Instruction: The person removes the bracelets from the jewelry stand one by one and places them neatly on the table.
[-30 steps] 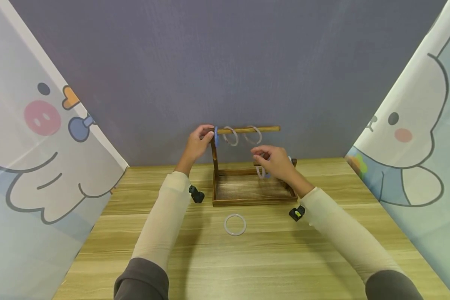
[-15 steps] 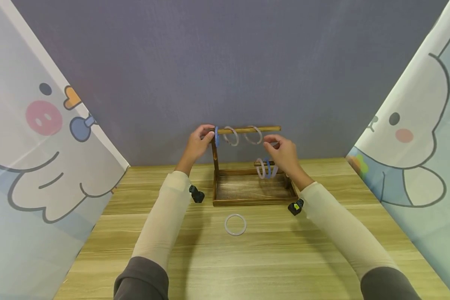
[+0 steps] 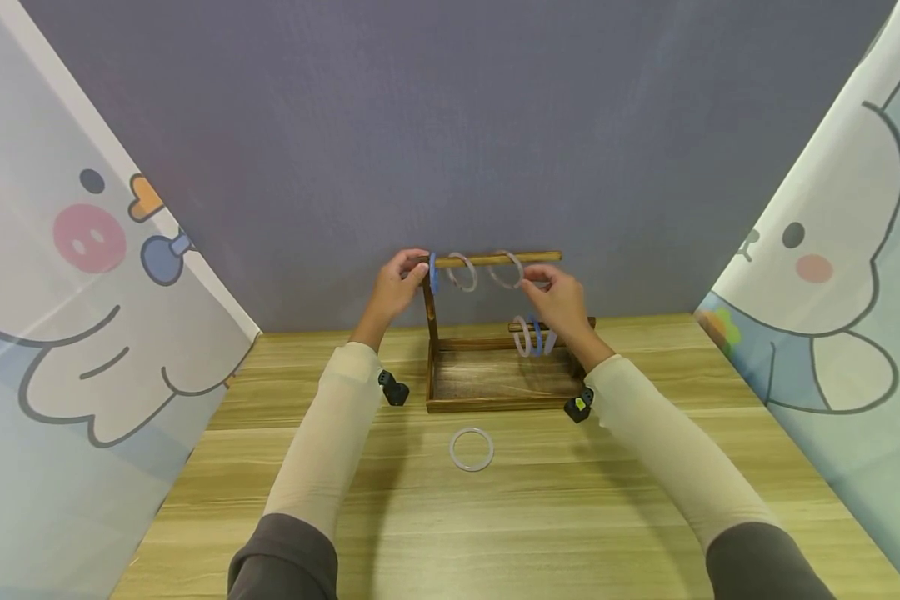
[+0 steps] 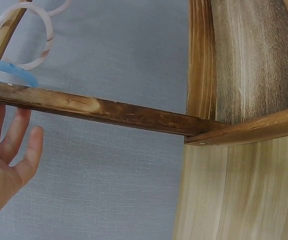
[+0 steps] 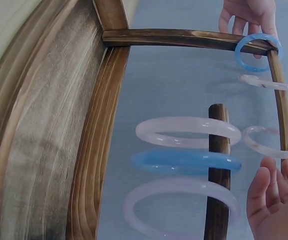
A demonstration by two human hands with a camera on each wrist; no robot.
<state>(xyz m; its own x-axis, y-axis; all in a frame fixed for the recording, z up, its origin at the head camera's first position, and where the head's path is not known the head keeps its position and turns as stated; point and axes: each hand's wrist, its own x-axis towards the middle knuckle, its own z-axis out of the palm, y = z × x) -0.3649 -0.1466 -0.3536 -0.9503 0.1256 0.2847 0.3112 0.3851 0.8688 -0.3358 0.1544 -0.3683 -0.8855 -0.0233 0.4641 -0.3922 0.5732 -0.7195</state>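
Pinching translucent bangle [image 5: 265, 151]: right hand [image 3: 558, 300]; clasping wooden rack [image 3: 495, 405]: left hand [image 3: 393, 293]; five more bangles [image 5: 184, 161] hanging, one round ring [image 3: 472, 469] lying on grained desk [image 3: 532, 517].

Upright on the bench [image 3: 570, 517]: brown wooden bangle rack [image 3: 431, 312], touched at its top corner by the left hand [image 3: 396, 287]. Threaded along the upper bar [image 3: 543, 257]: blue bangle [image 3: 432, 273], marbled bangle [image 4: 49, 32], clear-white bangle [image 5: 264, 151] at the fingertips of the right hand [image 3: 558, 300]. On the lower bar [image 5: 218, 175]: pink-white [image 5: 184, 123], blue [image 5: 184, 164] and lilac [image 5: 179, 185] bangles. Flat in front: pale bangle [image 3: 452, 450].
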